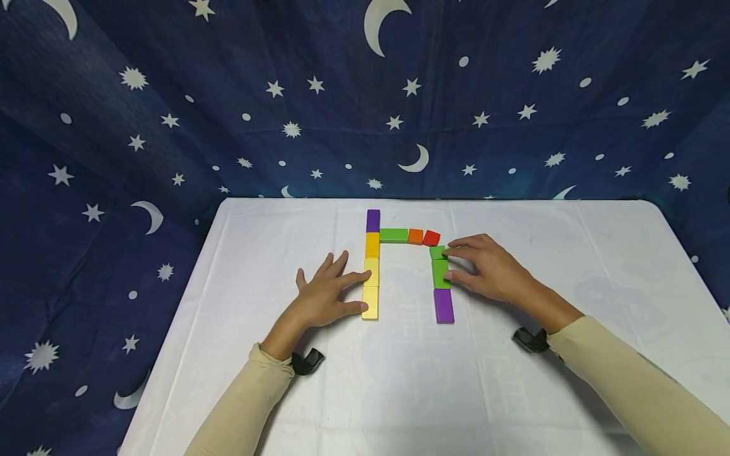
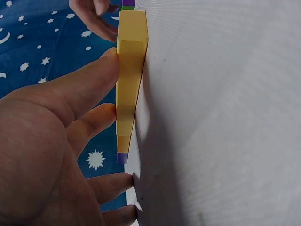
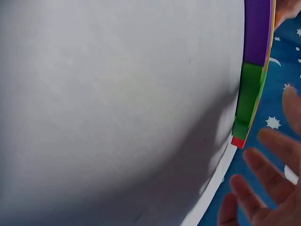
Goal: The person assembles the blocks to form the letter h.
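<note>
Coloured blocks lie on a white table in the head view. The left column has a purple block (image 1: 373, 221), a yellow-orange block (image 1: 372, 245) and two pale yellow blocks (image 1: 372, 296). My left hand (image 1: 322, 299) is spread beside it, index fingertip on the upper pale yellow block and thumb on the lower. On the right, a small green block (image 1: 437, 253), a longer green block (image 1: 440, 275) and a purple block (image 1: 443, 306) form a slightly slanted column. My right hand (image 1: 492, 269) touches the small green block with its fingers; its thumb is at the longer one.
Between the column tops runs a row with a green block (image 1: 393, 236), an orange block (image 1: 416, 237) and a tilted red block (image 1: 431, 238). The white table (image 1: 399, 392) ends at a dark blue curtain (image 1: 342, 95) with moons and stars.
</note>
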